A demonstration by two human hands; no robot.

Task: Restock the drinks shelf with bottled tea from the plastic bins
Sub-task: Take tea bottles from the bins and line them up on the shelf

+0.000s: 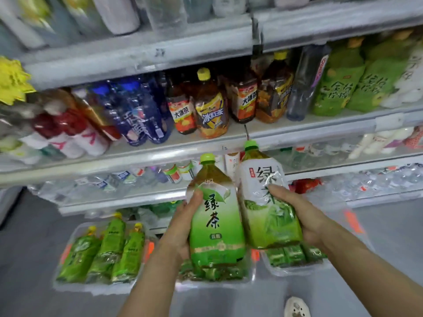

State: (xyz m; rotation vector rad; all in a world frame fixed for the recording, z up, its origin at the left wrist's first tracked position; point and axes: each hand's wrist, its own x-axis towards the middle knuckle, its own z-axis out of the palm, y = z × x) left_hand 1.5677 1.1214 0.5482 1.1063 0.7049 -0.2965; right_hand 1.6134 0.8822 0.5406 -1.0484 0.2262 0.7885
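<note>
Both forearms bare, no sleeves; white shoe (297, 308) w/ holes.

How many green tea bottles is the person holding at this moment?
2. One green-label bottle is in the left hand; one white-and-green bottle is in the right hand. More lie in the plastic bins below, partly hidden.

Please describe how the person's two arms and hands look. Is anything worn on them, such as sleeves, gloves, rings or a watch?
Both forearms are bare as far as the picture shows: no sleeve reaches into view. The left hand and the right hand wear no gloves. I see no watch, bracelet or ring on the parts that show, though the picture is somewhat blurred. Short, unpainted nails show on the thumbs.
</note>
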